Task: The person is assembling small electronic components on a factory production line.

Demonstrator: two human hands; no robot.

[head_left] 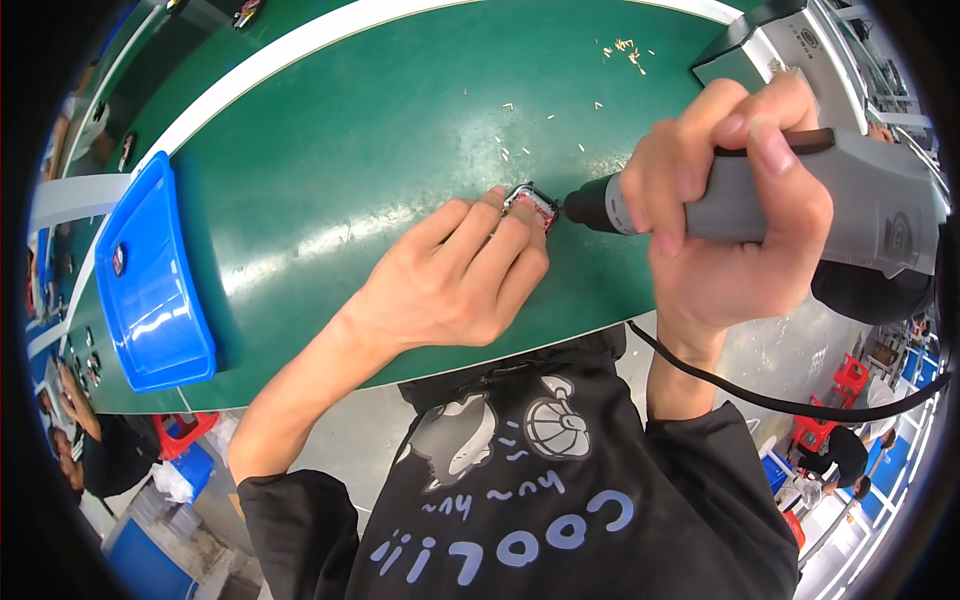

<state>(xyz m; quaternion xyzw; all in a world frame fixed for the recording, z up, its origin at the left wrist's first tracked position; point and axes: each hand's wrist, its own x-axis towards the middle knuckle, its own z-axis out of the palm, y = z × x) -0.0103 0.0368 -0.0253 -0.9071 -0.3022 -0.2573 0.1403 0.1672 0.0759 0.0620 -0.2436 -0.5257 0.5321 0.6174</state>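
Observation:
My left hand [455, 268] lies over a small device with a black rim and a red and silver inside [543, 208], its fingers gripping it down on the green bench. My right hand [735, 195] is wrapped round a grey power screwdriver [865, 195], held nearly level. The tool's dark nose points left and ends right beside the device's edge. Whether its bit touches the device is too small to tell. Part of the device is hidden under my left fingers.
At the left stands a blue tray [155, 300] with one small dark and red piece [119, 260] in it. Tiny pale pins [625, 48] lie scattered on the green bench [380, 150]. A grey box [770, 55] sits at the far right. The black cable [770, 400] curves below my right wrist.

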